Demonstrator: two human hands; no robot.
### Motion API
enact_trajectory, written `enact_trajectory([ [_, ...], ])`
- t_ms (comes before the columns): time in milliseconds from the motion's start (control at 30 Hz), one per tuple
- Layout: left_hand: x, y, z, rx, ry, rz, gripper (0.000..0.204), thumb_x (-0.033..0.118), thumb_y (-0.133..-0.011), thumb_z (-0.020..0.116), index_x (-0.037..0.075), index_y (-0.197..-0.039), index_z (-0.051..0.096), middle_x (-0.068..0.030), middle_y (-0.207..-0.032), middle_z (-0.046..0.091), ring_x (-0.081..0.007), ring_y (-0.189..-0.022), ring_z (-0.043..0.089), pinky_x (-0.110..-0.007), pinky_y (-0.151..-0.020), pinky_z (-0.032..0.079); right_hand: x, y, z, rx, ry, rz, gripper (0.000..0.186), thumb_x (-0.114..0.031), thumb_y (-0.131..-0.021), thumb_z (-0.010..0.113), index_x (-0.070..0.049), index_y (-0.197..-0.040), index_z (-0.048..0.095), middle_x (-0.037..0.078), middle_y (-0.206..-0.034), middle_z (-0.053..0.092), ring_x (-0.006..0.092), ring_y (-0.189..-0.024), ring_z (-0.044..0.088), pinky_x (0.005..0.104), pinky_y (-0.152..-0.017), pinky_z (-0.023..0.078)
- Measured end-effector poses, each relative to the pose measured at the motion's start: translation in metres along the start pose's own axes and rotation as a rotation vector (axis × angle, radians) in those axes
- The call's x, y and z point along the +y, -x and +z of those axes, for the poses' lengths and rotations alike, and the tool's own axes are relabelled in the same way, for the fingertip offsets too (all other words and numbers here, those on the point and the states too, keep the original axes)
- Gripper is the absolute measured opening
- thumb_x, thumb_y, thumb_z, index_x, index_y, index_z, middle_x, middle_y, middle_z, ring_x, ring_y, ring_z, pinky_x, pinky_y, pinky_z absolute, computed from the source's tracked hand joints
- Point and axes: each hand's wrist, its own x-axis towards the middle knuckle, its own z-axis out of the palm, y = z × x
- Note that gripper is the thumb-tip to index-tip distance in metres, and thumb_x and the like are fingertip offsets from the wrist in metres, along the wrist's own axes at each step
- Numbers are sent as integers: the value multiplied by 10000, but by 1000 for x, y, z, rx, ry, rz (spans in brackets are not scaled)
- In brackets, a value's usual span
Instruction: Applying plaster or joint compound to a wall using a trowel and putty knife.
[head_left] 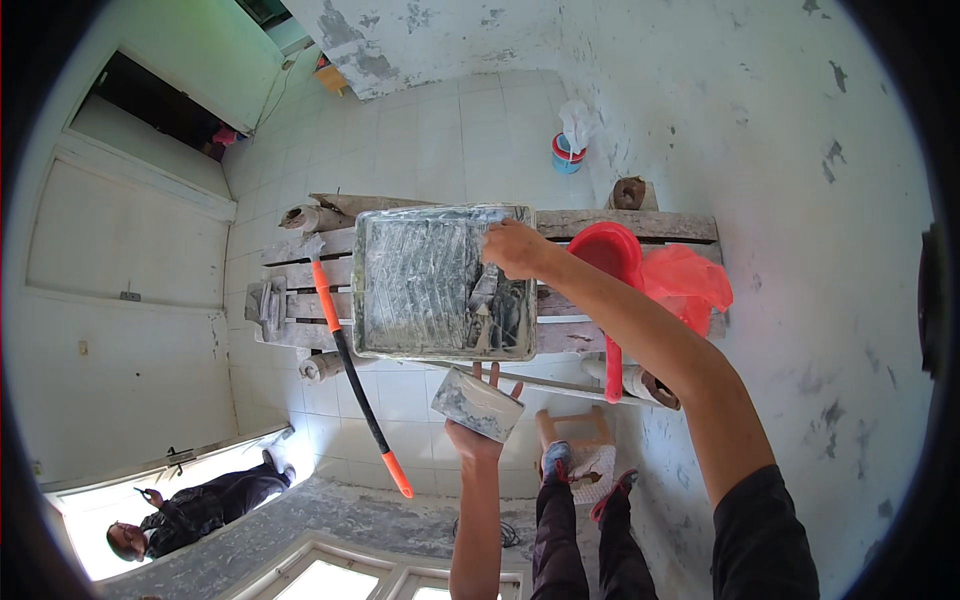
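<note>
My left hand [474,440] is closed under a flat rectangular plastering trowel [478,402], its upper face smeared with pale putty. Some fingertips show past its far edge, and any handle is hidden. Over the right side of a putty-coated roller tray [362,300], my right hand [515,250] is closed on what looks like a putty knife [484,288]. Its smeared blade points down into the tray, where wet grey putty [508,325] lies along the right end. The trowel is just off the tray's near edge.
The tray rests on a slatted plank bench [650,225]. A red dipper [612,345] and red plastic bag [690,280] lie to its right, an orange-and-black pole [350,370] to its left. A blue bucket [566,158] stands beyond. A wooden stool [595,465] is near my feet; another person [205,510] is lower left.
</note>
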Motion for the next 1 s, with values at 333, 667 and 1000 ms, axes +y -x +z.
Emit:
enact_trajectory([
  [333, 1, -2, 5, 35, 40, -1, 531, 391, -1009, 267, 182, -1487, 364, -81, -1588, 289, -325, -1469, 257, -724, -1126, 182, -30, 23, 26, 82, -51, -14, 204, -90, -677, 718, -192, -851, 750, 22, -875, 634, 211, -977, 610, 362, -854, 470],
  [667, 2, -1, 3, -14, 25, -30, 539, 411, -1009, 241, 200, -1491, 363, -86, -1593, 274, -326, -1476, 239, -720, -1130, 178, -26, 21, 8, -294, -502, 138, 406, -34, -692, 661, -153, -1069, 753, 151, -1020, 713, 338, -1010, 655, 412, -874, 521],
  [1000, -17, 3, 5, 34, 8, -46, 554, 439, -1004, 204, 228, -1497, 344, -75, -1595, 271, -306, -1483, 232, -708, -1136, 189, -5, 6, 8, -27, 94, -29, 111, -128, -683, 728, -139, -793, 725, 70, -864, 708, 264, -919, 668, 404, -798, 514],
])
